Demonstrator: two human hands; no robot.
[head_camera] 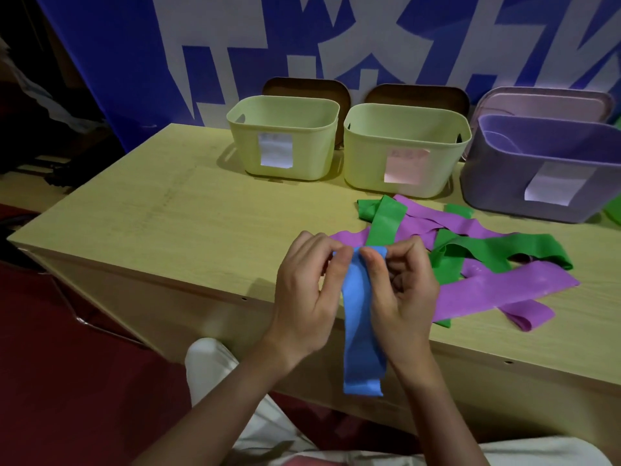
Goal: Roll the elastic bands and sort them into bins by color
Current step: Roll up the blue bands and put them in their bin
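Both hands are pinching the top end of the blue band (361, 317) above the desk's (174, 210) near edge: the left hand (307, 290) is gripping its left corner, the right hand (401, 290) its right corner, fingers curled tight on the fold. The band's long axis is hanging straight down toward the person, its free end dangling below the near edge. Rolling probably starts at this pinched end, both hands equally near. Green bands (484, 248) and purple bands (504, 290) are lying toward the right edge, in front of the bins (403, 153) at the far edge.
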